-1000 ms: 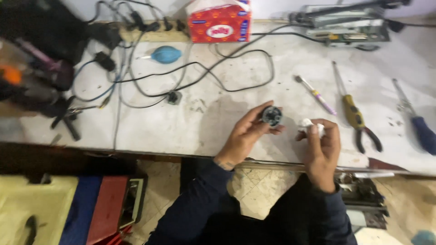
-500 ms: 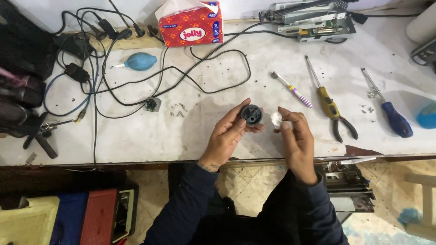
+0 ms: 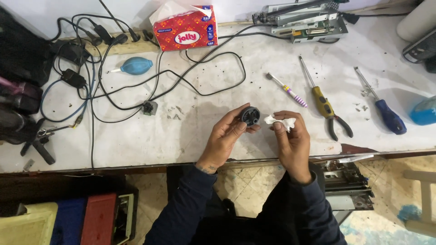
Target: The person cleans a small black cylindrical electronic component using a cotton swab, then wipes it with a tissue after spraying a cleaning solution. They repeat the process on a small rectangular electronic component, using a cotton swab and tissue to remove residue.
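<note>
head view looks down on the left hand (image 3: 225, 137) pinching a small round black part (image 3: 250, 115) in its fingertips above the white bench (image 3: 190, 136), while the right hand (image 3: 290, 140), closed on a crumpled white tissue (image 3: 278, 121), sits just right of it, nearly touching.

White workbench (image 3: 136, 140) carries black cables (image 3: 200, 86); tissue box (image 3: 185, 28); blue blower (image 3: 136, 66); toothbrush (image 3: 287, 90); pliers (image 3: 331, 115); screwdriver (image 3: 386, 113).
</note>
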